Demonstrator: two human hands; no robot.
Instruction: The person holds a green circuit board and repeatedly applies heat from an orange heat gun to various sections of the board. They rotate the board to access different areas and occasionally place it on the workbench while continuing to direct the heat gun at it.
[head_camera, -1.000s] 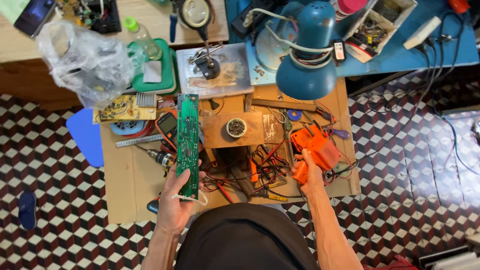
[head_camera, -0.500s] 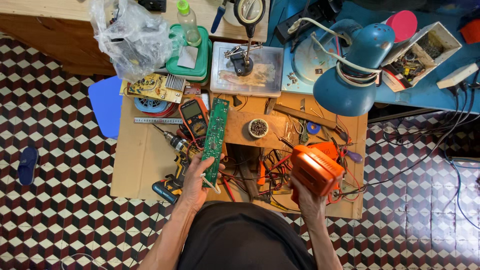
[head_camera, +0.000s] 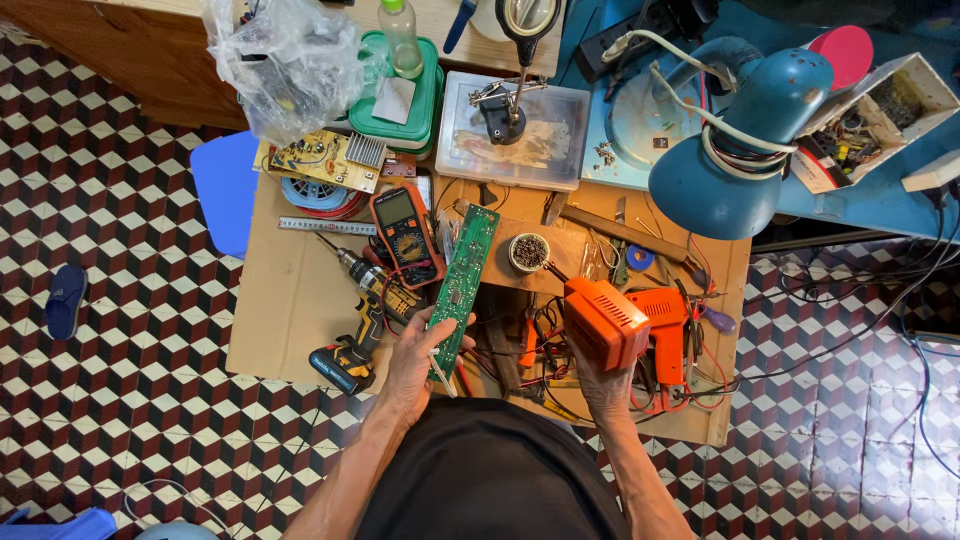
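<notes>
My left hand (head_camera: 413, 362) grips the near end of a long green circuit board (head_camera: 463, 280), which points away from me over the cluttered worktop. My right hand (head_camera: 597, 378) holds up an orange soldering gun (head_camera: 603, 320) by its grip, its tip aimed toward a small round tin (head_camera: 528, 252) on the bench. A second orange tool (head_camera: 668, 320) lies just right of the soldering gun, among red and black wires. My dark shirt fills the bottom middle of the view.
An orange multimeter (head_camera: 405, 234) and a cordless drill (head_camera: 360, 320) lie left of the board on cardboard (head_camera: 290, 300). A blue desk lamp (head_camera: 735, 150) hangs over the right. Behind are a clear box (head_camera: 515, 130), a green container (head_camera: 400, 95), a plastic bag (head_camera: 285, 60) and another circuit board (head_camera: 325, 160).
My right hand has lifted the orange soldering gun off the bench and turned it toward the middle. The left hand keeps the green board; the view has shifted.
</notes>
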